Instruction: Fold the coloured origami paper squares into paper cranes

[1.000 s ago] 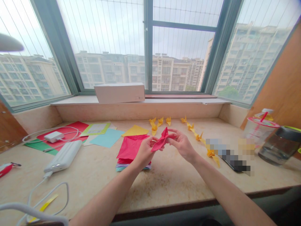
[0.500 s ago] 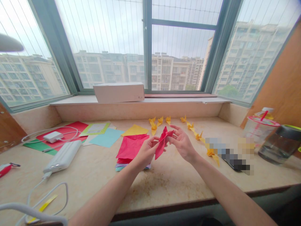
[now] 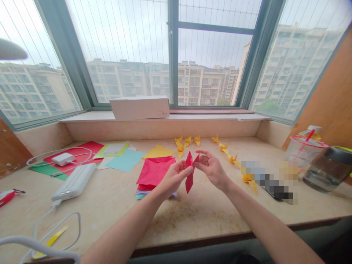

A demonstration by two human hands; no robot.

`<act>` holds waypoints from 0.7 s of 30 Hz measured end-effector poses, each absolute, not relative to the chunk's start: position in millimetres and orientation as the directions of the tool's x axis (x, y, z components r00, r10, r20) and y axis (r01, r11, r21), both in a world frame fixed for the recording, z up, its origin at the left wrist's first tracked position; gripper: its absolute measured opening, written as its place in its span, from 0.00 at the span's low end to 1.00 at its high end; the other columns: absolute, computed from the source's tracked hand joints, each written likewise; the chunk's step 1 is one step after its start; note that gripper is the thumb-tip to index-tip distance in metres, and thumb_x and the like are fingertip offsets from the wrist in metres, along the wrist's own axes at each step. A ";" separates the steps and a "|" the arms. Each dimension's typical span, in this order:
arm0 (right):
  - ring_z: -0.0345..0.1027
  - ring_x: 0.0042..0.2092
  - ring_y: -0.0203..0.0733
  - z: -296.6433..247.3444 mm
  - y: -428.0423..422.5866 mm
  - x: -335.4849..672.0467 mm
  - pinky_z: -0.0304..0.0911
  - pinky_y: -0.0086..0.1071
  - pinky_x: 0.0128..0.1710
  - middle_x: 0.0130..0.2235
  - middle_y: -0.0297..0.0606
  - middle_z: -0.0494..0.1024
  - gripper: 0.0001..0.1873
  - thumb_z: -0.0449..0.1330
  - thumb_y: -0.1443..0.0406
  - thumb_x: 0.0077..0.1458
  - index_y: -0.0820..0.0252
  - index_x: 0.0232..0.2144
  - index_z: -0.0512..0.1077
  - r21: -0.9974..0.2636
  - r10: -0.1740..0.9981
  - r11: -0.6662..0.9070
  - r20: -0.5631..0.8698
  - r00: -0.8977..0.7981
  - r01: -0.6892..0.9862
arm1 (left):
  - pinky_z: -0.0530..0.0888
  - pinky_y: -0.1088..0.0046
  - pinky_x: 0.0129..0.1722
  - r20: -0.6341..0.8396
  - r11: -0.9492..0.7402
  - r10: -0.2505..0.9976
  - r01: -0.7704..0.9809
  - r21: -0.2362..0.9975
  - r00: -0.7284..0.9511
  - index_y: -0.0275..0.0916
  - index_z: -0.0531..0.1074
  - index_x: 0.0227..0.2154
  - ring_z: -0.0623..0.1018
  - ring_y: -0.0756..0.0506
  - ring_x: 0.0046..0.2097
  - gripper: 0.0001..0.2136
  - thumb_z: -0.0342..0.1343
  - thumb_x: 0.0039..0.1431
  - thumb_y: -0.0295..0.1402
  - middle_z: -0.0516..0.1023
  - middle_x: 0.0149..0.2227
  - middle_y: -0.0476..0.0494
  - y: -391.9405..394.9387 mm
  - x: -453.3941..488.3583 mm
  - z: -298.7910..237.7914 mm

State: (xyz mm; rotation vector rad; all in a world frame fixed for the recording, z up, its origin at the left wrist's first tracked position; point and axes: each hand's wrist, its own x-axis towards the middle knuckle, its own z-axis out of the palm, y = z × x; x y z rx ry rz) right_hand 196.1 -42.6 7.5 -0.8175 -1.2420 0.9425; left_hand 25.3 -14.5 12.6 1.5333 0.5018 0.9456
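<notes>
Above the table, a red folded-paper crane (image 3: 189,183) is held between my two hands. My left hand (image 3: 173,175) pinches its middle, thumb in front, with one long point hanging down and another sticking up. A narrow point on its right side is gripped by the thumb and fingers of my right hand (image 3: 211,169); the right index finger is stretched out. Just left of the crane lies a stack of square paper (image 3: 155,170), red on top with lilac and blue-green sheets below. Behind and to the right stand several yellow paper cranes (image 3: 233,158).
Loose coloured sheets (image 3: 125,161) and a white power bank (image 3: 75,185) with cables lie left. At right are a partly blurred dark phone-like object (image 3: 275,192), a lidded plastic cup (image 3: 298,154) and a dark-topped bottle (image 3: 320,176). A white box (image 3: 139,108) sits on the sill.
The red crane has been turned more upright and narrow, its lower point now hanging straight down. My right hand has shifted slightly to the right, gripping the side point.
</notes>
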 end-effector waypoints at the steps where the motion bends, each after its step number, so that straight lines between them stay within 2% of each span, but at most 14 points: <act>1: 0.75 0.36 0.41 7.1 -42.2 195.8 0.69 0.39 0.41 0.32 0.32 0.79 0.26 0.72 0.58 0.45 0.53 0.45 0.69 -0.903 0.911 0.410 0.402 0.088 -0.125 | 0.71 0.73 0.36 0.284 -0.209 0.775 -0.195 0.958 0.564 0.36 0.74 0.35 0.77 0.47 0.35 0.17 0.62 0.55 0.47 0.79 0.33 0.43 -14.4 25.6 12.9; 7: 0.75 0.37 0.43 7.9 -42.0 195.4 0.70 0.40 0.42 0.33 0.34 0.80 0.24 0.72 0.57 0.44 0.54 0.43 0.70 -0.894 0.897 0.434 0.419 0.142 -0.106 | 0.73 0.68 0.41 0.279 -0.193 0.784 -0.210 0.959 0.555 0.35 0.75 0.35 0.78 0.44 0.37 0.18 0.59 0.57 0.47 0.80 0.34 0.41 -13.3 26.3 13.3; 12: 0.76 0.37 0.43 9.4 -41.9 195.0 0.70 0.40 0.42 0.33 0.33 0.80 0.27 0.71 0.57 0.45 0.52 0.45 0.65 -0.882 0.884 0.456 0.434 0.174 -0.117 | 0.74 0.69 0.40 0.263 -0.144 0.773 -0.245 0.959 0.577 0.36 0.76 0.36 0.79 0.45 0.37 0.17 0.63 0.54 0.46 0.81 0.36 0.42 -11.7 27.3 8.2; 15: 0.75 0.36 0.43 6.1 -40.9 195.1 0.69 0.39 0.40 0.33 0.32 0.79 0.24 0.70 0.55 0.46 0.51 0.39 0.62 -0.877 0.883 0.462 0.441 0.161 -0.129 | 0.75 0.68 0.41 0.270 -0.143 0.772 -0.256 0.956 0.575 0.36 0.76 0.38 0.79 0.44 0.39 0.16 0.64 0.53 0.44 0.81 0.37 0.41 -11.5 28.1 6.7; 18: 0.74 0.37 0.42 0.4 -40.2 195.4 0.67 0.37 0.38 0.35 0.35 0.78 0.20 0.69 0.53 0.49 0.54 0.35 0.64 -0.892 0.890 0.452 0.450 0.078 -0.016 | 0.75 0.67 0.40 0.279 -0.155 0.792 -0.263 0.952 0.542 0.35 0.75 0.39 0.80 0.43 0.39 0.16 0.64 0.53 0.41 0.81 0.39 0.40 -11.0 28.8 6.0; 21: 0.72 0.38 0.42 -3.4 -41.1 194.7 0.65 0.35 0.37 0.37 0.38 0.77 0.20 0.71 0.55 0.46 0.56 0.35 0.68 -0.884 0.894 0.439 0.447 0.018 0.162 | 0.75 0.67 0.40 0.302 -0.207 0.823 -0.242 0.948 0.481 0.34 0.75 0.37 0.80 0.43 0.39 0.14 0.65 0.53 0.40 0.81 0.37 0.40 -9.2 29.0 4.6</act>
